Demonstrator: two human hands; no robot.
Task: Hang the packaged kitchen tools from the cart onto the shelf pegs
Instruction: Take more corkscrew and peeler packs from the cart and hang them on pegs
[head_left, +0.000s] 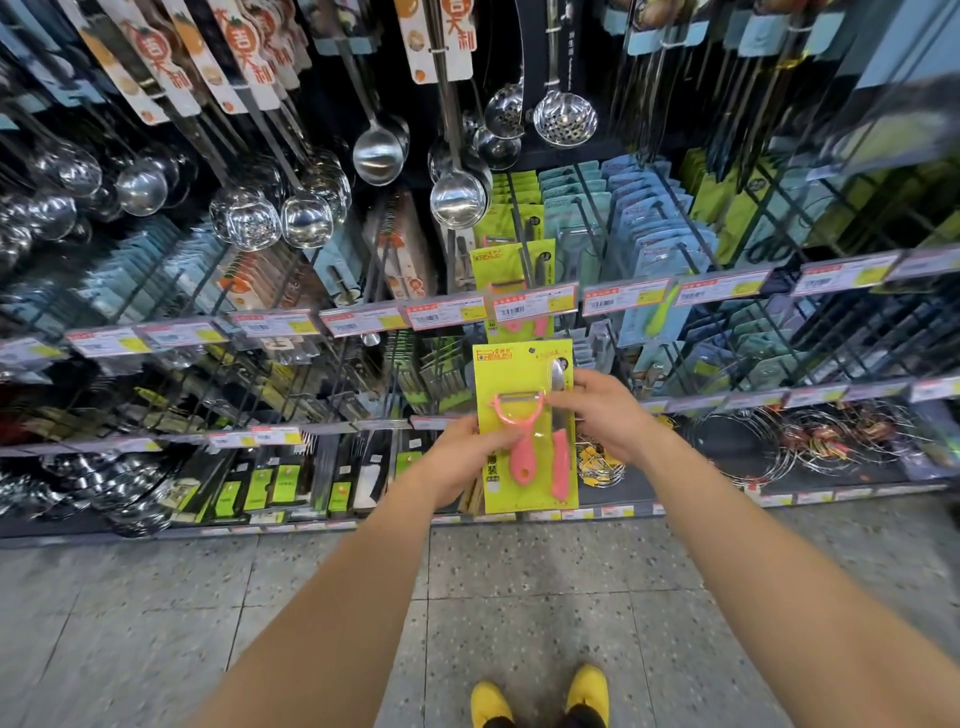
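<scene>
I grip the yellow peeler pack (524, 423) upright by both side edges, left hand (462, 457) and right hand (605, 415), below the matching packs' peg (519, 228) to line up its hole.

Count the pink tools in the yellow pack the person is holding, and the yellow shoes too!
pink peeler in the yellow pack: 1
pink-handled knife in the same pack: 1
yellow shoes on the floor: 2
Total: 4
</scene>
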